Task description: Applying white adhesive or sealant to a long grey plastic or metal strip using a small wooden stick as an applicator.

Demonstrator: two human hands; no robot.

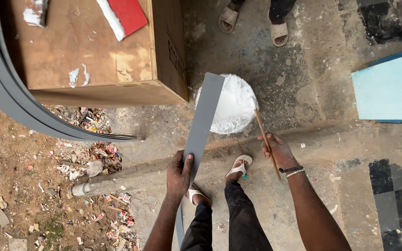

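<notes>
My left hand [179,174] grips a grey strip [202,122] angled toward one o'clock, its face bare. My right hand [278,149] holds a thin wooden stick [266,142] dipped into the white paste bucket [231,109] at twelve o'clock; I judge spreading not yet begun.

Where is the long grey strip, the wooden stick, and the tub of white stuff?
grey strip [203,121]: head view, middle of its flat face above the left hand.
wooden stick [261,125]: head view, shaft above the right hand.
tub of white powder [236,104]: head view, white surface.
</notes>
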